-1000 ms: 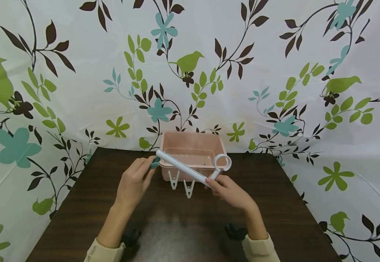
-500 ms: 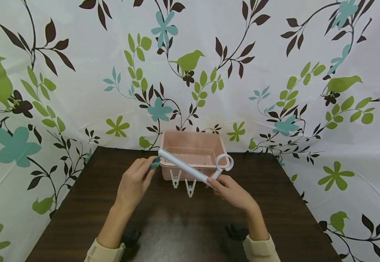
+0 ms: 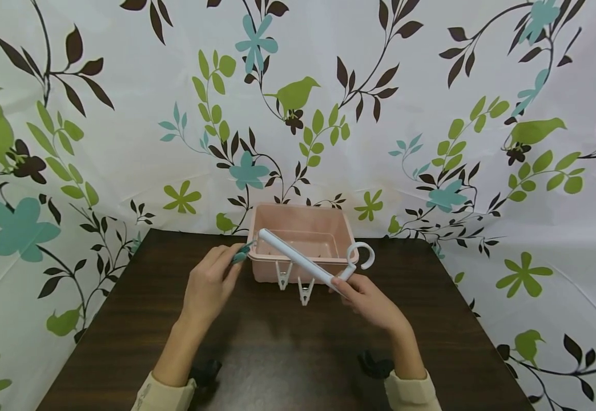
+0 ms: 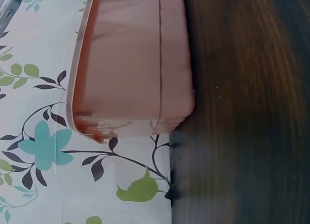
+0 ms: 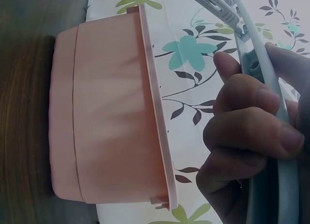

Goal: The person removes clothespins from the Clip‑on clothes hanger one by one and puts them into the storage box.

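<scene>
A white clip hanger (image 3: 298, 257) with a hook (image 3: 365, 254) slants over the pink bin (image 3: 304, 261). My right hand (image 3: 372, 302) grips its lower right end, fingers curled round the bar in the right wrist view. White clips (image 3: 284, 277) hang below the bar, in front of the bin. My left hand (image 3: 208, 279) pinches a small teal piece (image 3: 240, 254), which looks like a clip, beside the bin's front left corner and left of the hanger's upper end. The left hand itself is outside the left wrist view, where a grey clip-like piece (image 4: 9, 11) shows at the corner.
The bin stands at the back of a dark wooden table (image 3: 272, 365), close to a patterned cloth backdrop (image 3: 421, 165). Two black objects (image 3: 375, 365) lie near the wrists.
My right hand and the hanger have shifted a little to the right, the clips going along. The hanger's upper end has drawn away from my left hand, which stays nearly in place.
</scene>
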The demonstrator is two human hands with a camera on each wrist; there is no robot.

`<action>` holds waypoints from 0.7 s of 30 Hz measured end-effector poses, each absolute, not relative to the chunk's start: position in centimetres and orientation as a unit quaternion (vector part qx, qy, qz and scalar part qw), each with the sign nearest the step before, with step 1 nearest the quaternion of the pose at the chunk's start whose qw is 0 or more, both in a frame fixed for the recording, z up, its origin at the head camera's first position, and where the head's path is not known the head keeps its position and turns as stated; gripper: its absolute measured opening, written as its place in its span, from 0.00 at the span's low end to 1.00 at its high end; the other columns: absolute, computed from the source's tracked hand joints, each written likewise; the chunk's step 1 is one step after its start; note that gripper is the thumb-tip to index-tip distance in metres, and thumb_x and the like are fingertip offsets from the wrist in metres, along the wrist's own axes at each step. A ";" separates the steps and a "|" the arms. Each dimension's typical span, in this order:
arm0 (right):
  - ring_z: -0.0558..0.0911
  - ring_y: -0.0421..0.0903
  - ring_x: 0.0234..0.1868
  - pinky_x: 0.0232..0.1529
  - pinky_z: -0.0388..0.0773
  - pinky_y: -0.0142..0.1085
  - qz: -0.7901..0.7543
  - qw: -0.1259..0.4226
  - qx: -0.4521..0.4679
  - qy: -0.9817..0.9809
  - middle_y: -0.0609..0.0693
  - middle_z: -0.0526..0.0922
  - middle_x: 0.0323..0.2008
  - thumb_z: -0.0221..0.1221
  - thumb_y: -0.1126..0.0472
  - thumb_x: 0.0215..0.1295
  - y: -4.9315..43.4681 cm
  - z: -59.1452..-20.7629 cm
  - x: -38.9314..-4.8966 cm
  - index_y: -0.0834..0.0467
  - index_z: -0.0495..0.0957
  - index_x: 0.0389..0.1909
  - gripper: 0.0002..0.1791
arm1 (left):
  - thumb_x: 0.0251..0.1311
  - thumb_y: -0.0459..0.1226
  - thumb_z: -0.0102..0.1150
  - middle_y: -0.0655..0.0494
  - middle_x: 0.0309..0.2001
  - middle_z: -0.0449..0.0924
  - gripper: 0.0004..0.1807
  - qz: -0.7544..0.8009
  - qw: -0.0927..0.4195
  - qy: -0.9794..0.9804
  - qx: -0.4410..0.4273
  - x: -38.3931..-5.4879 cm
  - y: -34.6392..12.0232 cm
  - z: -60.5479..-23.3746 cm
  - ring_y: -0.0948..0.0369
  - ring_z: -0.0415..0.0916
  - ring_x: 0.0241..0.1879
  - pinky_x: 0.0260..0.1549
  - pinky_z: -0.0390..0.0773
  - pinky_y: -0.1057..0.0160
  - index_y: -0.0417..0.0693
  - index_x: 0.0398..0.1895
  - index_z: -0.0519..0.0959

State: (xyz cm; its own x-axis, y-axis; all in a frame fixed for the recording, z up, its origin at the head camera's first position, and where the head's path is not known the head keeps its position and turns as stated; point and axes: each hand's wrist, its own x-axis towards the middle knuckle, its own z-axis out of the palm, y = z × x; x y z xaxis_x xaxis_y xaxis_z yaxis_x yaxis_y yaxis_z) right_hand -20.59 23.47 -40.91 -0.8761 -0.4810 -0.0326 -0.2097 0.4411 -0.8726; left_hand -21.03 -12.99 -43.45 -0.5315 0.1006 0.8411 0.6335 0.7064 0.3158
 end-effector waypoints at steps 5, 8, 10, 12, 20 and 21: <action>0.62 0.37 0.20 0.22 0.64 0.31 -0.491 0.134 -0.203 0.837 0.45 0.67 0.22 0.49 0.49 0.88 23.7 -40.9 -20.5 0.62 0.82 0.49 0.21 | 0.68 0.28 0.71 0.52 0.42 0.82 0.21 -0.309 0.377 -0.847 -0.213 -21.3 -12.9 -43.4 0.63 0.70 0.27 0.25 0.75 0.62 0.42 0.63 0.82; 0.62 0.37 0.20 0.21 0.64 0.31 -0.495 0.128 -0.197 0.837 0.45 0.67 0.22 0.49 0.49 0.88 23.8 -40.8 -20.4 0.62 0.83 0.49 0.21 | 0.75 0.32 0.63 0.52 0.45 0.78 0.21 -0.323 0.320 -0.871 -0.188 -21.5 -12.9 -43.4 0.62 0.68 0.28 0.25 0.73 0.62 0.44 0.69 0.78; 0.62 0.37 0.20 0.22 0.64 0.31 -0.496 0.125 -0.193 0.837 0.46 0.67 0.22 0.49 0.49 0.88 24.0 -40.8 -20.3 0.62 0.83 0.49 0.21 | 0.80 0.39 0.58 0.51 0.50 0.76 0.23 -0.330 0.266 -0.890 -0.166 -21.8 -12.8 -43.3 0.60 0.69 0.31 0.28 0.73 0.60 0.45 0.74 0.74; 0.63 0.37 0.20 0.22 0.64 0.31 -0.498 0.125 -0.191 0.837 0.46 0.67 0.23 0.49 0.49 0.88 24.0 -40.8 -20.2 0.62 0.83 0.50 0.22 | 0.84 0.46 0.51 0.49 0.55 0.74 0.27 -0.337 0.210 -0.906 -0.148 -22.1 -12.6 -43.3 0.57 0.71 0.35 0.33 0.75 0.56 0.44 0.78 0.69; 0.63 0.36 0.20 0.22 0.65 0.31 -0.501 0.128 -0.194 0.833 0.45 0.68 0.22 0.49 0.49 0.88 24.2 -40.8 -20.0 0.62 0.82 0.50 0.21 | 0.89 0.51 0.31 0.49 0.57 0.74 0.28 -0.347 0.147 -0.913 -0.159 -24.1 -11.7 -43.0 0.53 0.72 0.50 0.46 0.75 0.50 0.44 0.73 0.71; 0.63 0.36 0.20 0.22 0.65 0.31 -0.500 0.129 -0.196 0.834 0.45 0.68 0.22 0.49 0.49 0.88 24.2 -40.8 -20.0 0.62 0.82 0.50 0.21 | 0.89 0.50 0.33 0.50 0.56 0.74 0.26 -0.344 0.152 -0.912 -0.164 -24.4 -11.6 -42.9 0.54 0.72 0.50 0.46 0.74 0.50 0.45 0.71 0.72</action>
State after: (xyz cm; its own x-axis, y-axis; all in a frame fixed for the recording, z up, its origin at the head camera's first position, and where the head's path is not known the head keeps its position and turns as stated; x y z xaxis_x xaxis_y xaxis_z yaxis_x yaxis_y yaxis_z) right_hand -20.03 24.19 -40.85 -0.8901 -0.4554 -0.0186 -0.1978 0.4227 -0.8844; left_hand -24.39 -11.60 -42.94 -0.8998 0.1952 0.3903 0.4042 0.7099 0.5768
